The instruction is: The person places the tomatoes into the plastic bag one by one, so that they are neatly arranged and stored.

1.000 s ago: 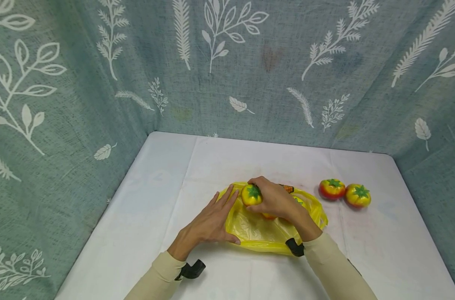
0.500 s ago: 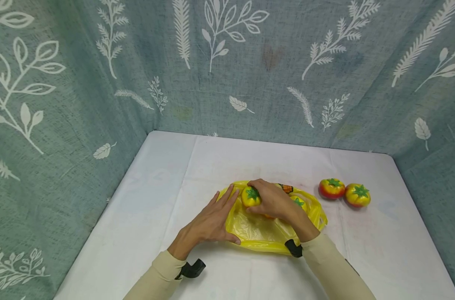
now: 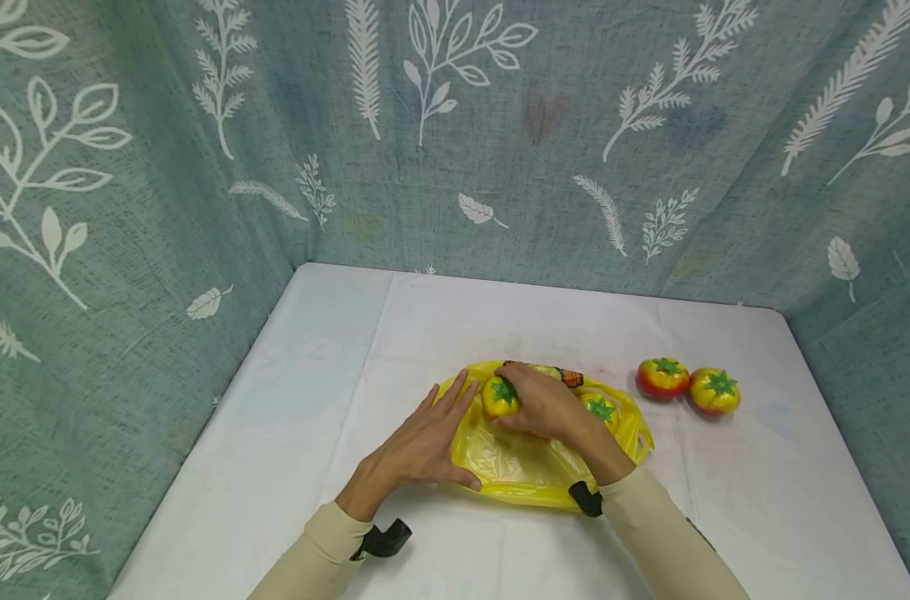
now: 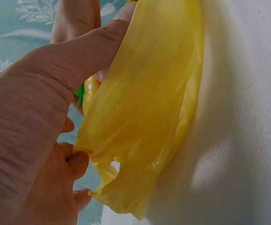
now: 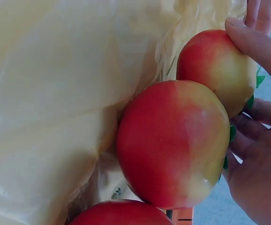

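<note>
In a yellow plastic bag (image 3: pixel 500 458), the right hand (image 3: pixel 551 405) grips a round yellow-red tomato (image 3: pixel 496 398), likely packing; next, release. Left hand (image 3: pixel 423 446) lies spread.

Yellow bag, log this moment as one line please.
left grip: spread, touching yellow bag | right grip: holds fruit at bag's opening | bag: lying open, other fruit inside | right of bag: two fruits on table
</note>
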Available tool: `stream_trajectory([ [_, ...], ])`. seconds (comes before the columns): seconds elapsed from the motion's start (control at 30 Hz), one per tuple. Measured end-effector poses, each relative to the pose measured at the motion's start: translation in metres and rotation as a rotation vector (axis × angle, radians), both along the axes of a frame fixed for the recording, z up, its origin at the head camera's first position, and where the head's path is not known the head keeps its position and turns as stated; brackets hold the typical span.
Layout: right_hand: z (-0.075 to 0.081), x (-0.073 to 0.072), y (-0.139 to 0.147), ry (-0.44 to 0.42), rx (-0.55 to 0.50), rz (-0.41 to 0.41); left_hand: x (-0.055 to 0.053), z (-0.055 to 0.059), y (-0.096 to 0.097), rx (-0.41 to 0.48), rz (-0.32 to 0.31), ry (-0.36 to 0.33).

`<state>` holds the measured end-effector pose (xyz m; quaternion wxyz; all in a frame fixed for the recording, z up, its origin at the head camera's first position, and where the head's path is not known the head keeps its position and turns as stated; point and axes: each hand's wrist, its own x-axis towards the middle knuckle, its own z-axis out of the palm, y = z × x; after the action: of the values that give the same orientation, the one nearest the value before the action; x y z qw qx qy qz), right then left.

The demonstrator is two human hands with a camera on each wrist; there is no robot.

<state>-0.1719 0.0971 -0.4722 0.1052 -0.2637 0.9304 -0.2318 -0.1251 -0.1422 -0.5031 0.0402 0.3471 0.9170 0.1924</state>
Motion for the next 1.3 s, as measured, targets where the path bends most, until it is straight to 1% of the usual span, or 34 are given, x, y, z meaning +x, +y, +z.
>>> stream_trajectory([
  [0.2, -0.002, 0.001, -0.001, 0.01, 0.043, 0.007, 0.0, 0.0, 0.0, -0.012, 0.007, -0.025],
  [0.37, -0.003, 0.002, -0.003, 0.009, 0.055, 0.002, 0.0, -0.002, 0.0, -0.024, 0.015, -0.035],
  [0.67, -0.01, 0.002, -0.003, 0.025, 0.094, 0.017, 0.001, -0.002, 0.0, -0.015, 0.012, -0.026],
  [1.03, -0.006, 0.002, -0.002, 0.035, 0.123, 0.027, 0.001, 0.001, 0.002, -0.039, 0.018, -0.038],
  [1.17, 0.0, 0.004, 0.003, 0.031, 0.084, 0.013, 0.001, 0.001, 0.002, -0.035, 0.014, -0.033],
  [1.3, 0.008, 0.004, 0.011, 0.005, -0.007, -0.018, 0.0, 0.0, 0.003, -0.029, 0.014, -0.033],
])
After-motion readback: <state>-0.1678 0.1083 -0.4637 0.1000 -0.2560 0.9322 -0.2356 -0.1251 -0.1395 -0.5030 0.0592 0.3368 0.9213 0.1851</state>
